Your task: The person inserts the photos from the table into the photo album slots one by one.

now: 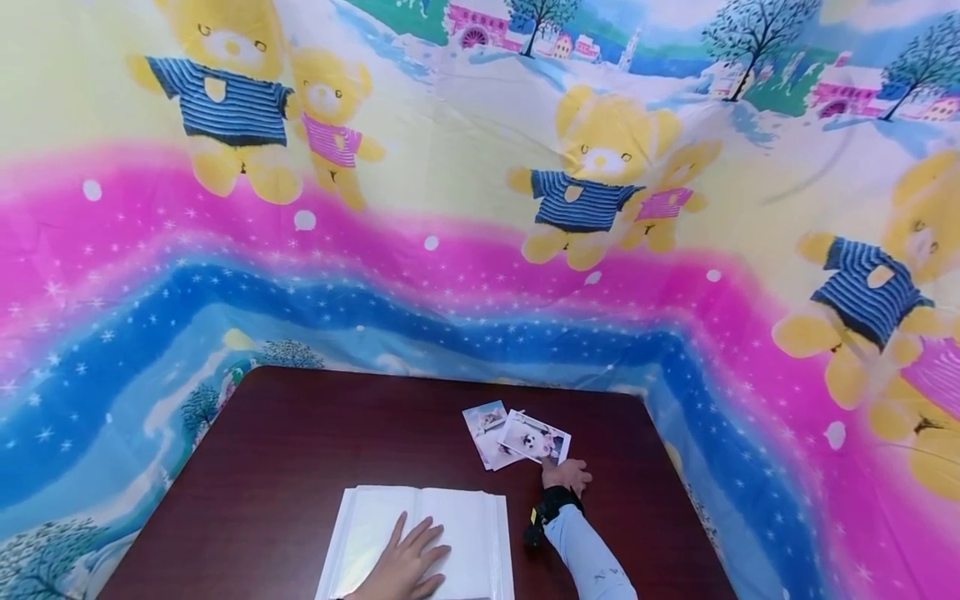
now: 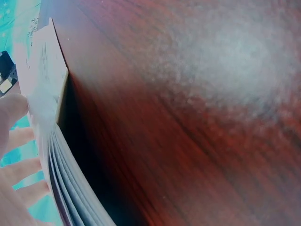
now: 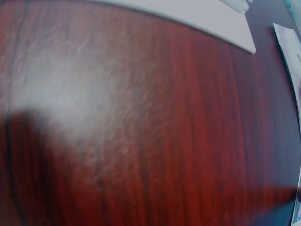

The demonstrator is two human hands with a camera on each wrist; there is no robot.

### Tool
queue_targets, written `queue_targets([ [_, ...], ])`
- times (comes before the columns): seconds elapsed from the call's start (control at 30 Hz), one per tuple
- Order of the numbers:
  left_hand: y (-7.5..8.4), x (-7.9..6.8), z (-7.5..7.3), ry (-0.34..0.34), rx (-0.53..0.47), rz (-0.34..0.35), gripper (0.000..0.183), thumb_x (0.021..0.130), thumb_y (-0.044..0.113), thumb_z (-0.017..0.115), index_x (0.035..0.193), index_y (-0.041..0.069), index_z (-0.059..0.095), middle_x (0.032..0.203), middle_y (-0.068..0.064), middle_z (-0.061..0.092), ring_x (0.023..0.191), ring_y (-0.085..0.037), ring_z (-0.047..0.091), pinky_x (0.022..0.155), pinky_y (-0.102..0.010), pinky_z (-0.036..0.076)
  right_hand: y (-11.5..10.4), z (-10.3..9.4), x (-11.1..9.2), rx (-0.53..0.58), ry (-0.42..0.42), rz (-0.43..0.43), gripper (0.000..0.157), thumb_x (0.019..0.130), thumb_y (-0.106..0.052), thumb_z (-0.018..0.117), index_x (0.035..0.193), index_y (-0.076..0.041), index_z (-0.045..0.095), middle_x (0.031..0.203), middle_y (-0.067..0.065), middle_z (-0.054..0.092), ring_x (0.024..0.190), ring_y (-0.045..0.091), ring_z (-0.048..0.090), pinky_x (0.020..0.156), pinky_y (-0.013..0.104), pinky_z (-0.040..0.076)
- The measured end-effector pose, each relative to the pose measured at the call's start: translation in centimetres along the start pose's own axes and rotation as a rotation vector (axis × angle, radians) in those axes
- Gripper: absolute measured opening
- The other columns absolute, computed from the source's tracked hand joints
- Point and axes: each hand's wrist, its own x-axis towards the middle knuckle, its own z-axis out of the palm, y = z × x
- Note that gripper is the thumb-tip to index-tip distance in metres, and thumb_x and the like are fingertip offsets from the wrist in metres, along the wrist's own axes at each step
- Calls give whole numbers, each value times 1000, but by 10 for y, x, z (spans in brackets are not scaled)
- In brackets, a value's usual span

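Note:
An open photo album (image 1: 465,533) with white pages lies at the near side of the table. My left hand (image 1: 408,558) rests on it with the fingers spread over the pages. In the left wrist view, the stacked page edges of the album (image 2: 75,183) show beside those fingers. Farther to the right, my right hand (image 1: 566,477) is at the near corner of a photo of a white dog (image 1: 528,437). That photo overlaps other pictures, the top one a cat photo (image 1: 483,425). I cannot tell whether the right fingers pinch the dog photo.
The dark red-brown table (image 1: 300,450) has rounded far corners. A curtain (image 1: 420,275) printed with bears hangs behind it and along both sides. A black strap with a small device (image 1: 542,517) sits around the right wrist, close to the album's right edge.

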Motion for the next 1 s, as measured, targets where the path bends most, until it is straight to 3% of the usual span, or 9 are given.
queue_targets([
  [0.1,-1,0,1,33,1,27,31,85,45,71,106,22,71,119,-6,65,114,-28,61,110,-52,29,0,-2,1,6,-1,-6,68,87,-24,70,122,22,34,114,45,38,108,57,47,86,61,45],
  [0.3,0,1,0,-7,-84,31,31,88,40,71,108,16,71,120,-11,64,114,-34,60,90,-48,49,3,-3,4,19,-15,-22,61,85,-21,71,117,22,40,110,44,43,101,57,52,84,61,47],
  [0.5,3,1,-2,-31,-127,11,32,87,36,74,109,13,72,121,-15,62,116,-37,57,90,-42,52,8,-7,2,10,-1,-145,38,87,-15,69,107,15,56,101,36,59,95,50,58,84,57,47],
  [0.63,3,2,0,-24,-107,16,32,84,36,77,107,13,73,120,-16,62,115,-37,57,91,-41,51,10,-9,-1,38,4,-199,31,93,-13,61,110,12,59,104,31,62,99,48,58,86,55,45],
  [0.8,3,2,1,-37,-89,3,34,80,38,79,105,15,74,118,-14,63,111,-29,58,92,-38,49,9,-13,-4,137,-9,-246,29,98,-13,56,117,9,60,103,28,64,95,43,59,83,54,45],
  [1.0,3,2,2,-36,-119,-11,35,79,37,80,106,14,74,118,-14,62,108,-28,59,92,-37,49,8,-21,-8,319,-40,-298,23,99,-7,57,116,8,59,90,23,71,83,36,67,73,37,49],
])
